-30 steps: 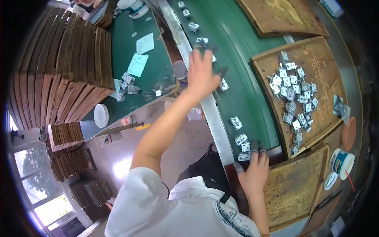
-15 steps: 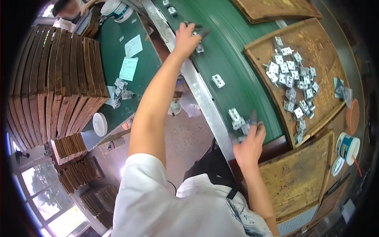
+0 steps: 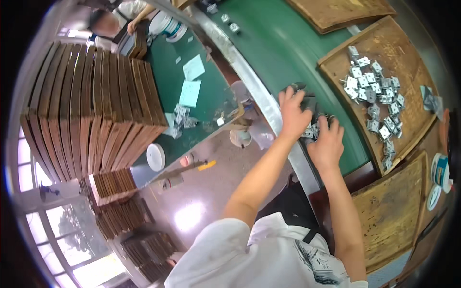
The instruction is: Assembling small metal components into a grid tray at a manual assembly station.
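Small silvery metal parts (image 3: 312, 130) lie bunched on the green conveyor belt (image 3: 269, 53), close to its near metal rail. My left hand (image 3: 295, 115) reaches over them from the left, its fingers curled and dark coverings on the fingertips. Close beside it, my right hand (image 3: 327, 144) bends its fingers round the same bunch from the right. Both hands partly hide the parts, so how many each one grips does not show. Farther up the belt sit a few more metal parts (image 3: 234, 28).
A wooden tray (image 3: 413, 72) right of the belt bears a heap of similar parts. Below it lies another wooden board (image 3: 391, 216). Stacked wooden trays (image 3: 91, 110) stand on the green table (image 3: 211, 91) at left, with papers and a tub (image 3: 168, 26). Another person is at the far left.
My left hand has come back from far up the belt to beside my right hand, bringing parts together there. The view has shifted, so the surroundings sit farther right.
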Available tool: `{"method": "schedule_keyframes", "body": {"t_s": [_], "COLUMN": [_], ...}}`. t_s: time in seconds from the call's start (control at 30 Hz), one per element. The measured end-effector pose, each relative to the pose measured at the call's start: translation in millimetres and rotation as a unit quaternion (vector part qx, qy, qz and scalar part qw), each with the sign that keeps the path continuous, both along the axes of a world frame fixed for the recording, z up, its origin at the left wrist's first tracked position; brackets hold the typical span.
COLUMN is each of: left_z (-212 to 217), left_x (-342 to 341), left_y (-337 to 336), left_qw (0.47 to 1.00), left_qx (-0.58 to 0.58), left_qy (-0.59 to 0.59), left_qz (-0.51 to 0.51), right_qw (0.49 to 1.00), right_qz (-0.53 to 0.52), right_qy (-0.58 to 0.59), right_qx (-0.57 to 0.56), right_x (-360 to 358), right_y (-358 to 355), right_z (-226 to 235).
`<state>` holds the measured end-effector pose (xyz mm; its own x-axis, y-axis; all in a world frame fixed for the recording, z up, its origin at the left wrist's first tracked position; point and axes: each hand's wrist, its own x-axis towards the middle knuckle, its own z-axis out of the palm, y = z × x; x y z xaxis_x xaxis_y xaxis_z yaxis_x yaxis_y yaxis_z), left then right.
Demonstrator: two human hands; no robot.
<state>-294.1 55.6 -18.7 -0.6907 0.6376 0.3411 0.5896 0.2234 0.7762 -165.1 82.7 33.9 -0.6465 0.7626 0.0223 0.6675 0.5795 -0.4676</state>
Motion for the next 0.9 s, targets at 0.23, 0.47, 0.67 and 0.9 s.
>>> {"method": "schedule_keyframes", "body": {"t_s": [0.23,0.47,0.67,0.9], "left_z": [-1,-17,-31,-15], "left_x": [26,25,55,91], "left_y": [-6,-17,-25,-17], "left_qw": [0.995,0.981,0.989,0.951], "left_qx": [0.030,0.071,0.044,0.108], "left_qy": [-0.082,-0.177,-0.119,-0.286], "left_qz": [0.057,0.014,0.070,0.047], "right_qw": [0.999,0.993,0.963,0.946], "right_qz": [-0.010,0.031,0.066,0.068], "right_qy": [0.002,0.084,0.214,0.231], "right_qx": [-0.035,-0.074,-0.150,-0.216], "right_x": [24,32,53,104], "right_y": [-6,-6,5,3], "right_z": [-2,-36,-15,-26]}}
